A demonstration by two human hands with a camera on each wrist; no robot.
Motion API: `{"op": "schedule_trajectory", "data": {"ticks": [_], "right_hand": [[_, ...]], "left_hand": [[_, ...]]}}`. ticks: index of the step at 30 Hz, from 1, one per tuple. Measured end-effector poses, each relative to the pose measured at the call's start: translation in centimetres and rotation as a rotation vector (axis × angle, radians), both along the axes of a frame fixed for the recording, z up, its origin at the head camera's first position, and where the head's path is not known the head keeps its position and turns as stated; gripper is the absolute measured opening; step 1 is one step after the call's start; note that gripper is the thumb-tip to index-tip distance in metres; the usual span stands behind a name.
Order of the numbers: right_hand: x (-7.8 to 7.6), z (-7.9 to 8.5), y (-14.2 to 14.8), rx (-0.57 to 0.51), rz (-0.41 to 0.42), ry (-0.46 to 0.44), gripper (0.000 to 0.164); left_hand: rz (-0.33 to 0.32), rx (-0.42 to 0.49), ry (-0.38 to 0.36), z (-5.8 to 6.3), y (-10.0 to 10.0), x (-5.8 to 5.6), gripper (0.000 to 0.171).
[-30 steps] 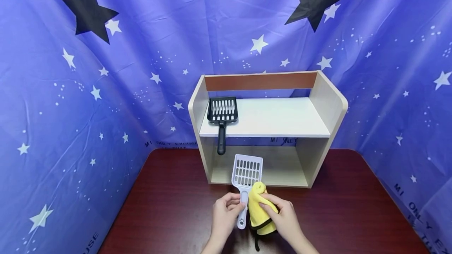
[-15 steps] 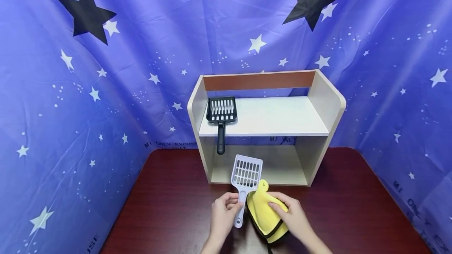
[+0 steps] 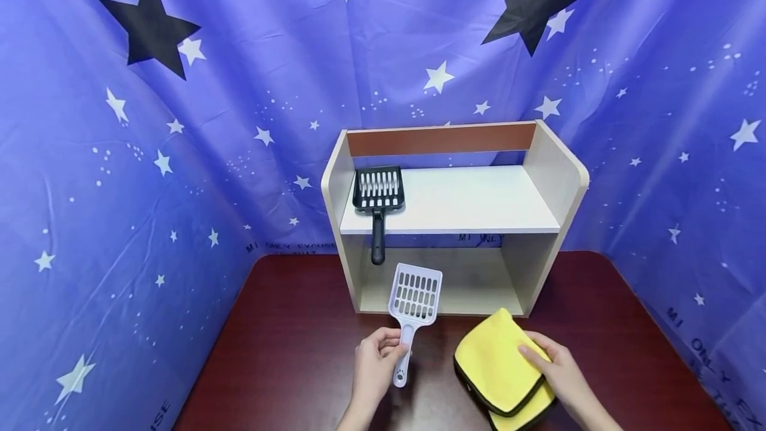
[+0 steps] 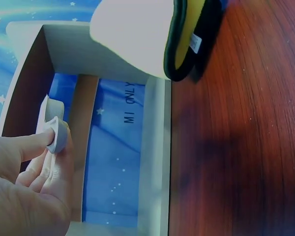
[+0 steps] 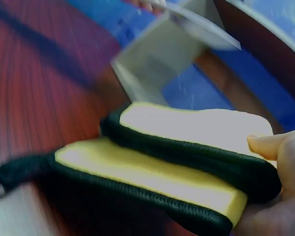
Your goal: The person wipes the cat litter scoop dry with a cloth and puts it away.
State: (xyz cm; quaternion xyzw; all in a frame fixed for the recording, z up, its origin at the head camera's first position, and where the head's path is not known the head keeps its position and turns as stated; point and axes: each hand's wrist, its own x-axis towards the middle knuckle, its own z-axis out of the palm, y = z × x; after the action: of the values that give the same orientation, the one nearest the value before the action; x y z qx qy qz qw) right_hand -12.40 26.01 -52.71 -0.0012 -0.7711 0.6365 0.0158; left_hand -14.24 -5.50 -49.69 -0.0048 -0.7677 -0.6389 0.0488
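My left hand (image 3: 376, 364) pinches the handle of a pale lavender slotted litter scoop (image 3: 408, 324), its paw-marked handle end pointing down and its head tilted up before the shelf. In the left wrist view, thumb and fingers close on the handle (image 4: 60, 135). On the right, my right hand (image 3: 559, 371) grips a folded yellow cloth (image 3: 497, 358) with dark edging by its right side. The right wrist view shows the cloth's two folded layers (image 5: 187, 125) and a dark loop (image 5: 19, 172) at one end. The cloth and the scoop are apart.
A two-level wooden shelf (image 3: 461, 198) stands at the back of the dark red table (image 3: 287, 351). On its upper board, at the left, lies a black slotted scoop (image 3: 378, 235), its handle hanging over the front edge. A blue starred curtain (image 3: 269, 85) surrounds the table.
My right hand has carried the yellow cloth away from the scoop to the right, and the cloth has spread wider. The left hand and scoop have shifted slightly left.
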Motion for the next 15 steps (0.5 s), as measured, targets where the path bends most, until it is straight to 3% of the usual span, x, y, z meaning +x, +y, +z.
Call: {"op": "schedule_trajectory", "data": {"ticks": [4,9,11,15], "right_hand": [[-0.4,-1.0,2.4,0.037,-0.088,-0.079,0.040],[-0.5,-2.0,5.3,0.211,-0.157,-0.155,0.047],[-0.5,-2.4,6.5,0.313,-0.172,-0.178,0.051],[-0.4,-3.2,8.5,0.445,-0.163,-0.215,0.058]], "left_hand": [[-0.001,0.004,0.003,0.3,0.1,0.1,0.021],[-0.018,0.028,0.014,3.5,0.6,1.3,0.019],[-0.022,0.036,0.015,4.1,0.9,1.3,0.019],[-0.053,0.087,0.041,3.2,1.4,0.3,0.021]]}}
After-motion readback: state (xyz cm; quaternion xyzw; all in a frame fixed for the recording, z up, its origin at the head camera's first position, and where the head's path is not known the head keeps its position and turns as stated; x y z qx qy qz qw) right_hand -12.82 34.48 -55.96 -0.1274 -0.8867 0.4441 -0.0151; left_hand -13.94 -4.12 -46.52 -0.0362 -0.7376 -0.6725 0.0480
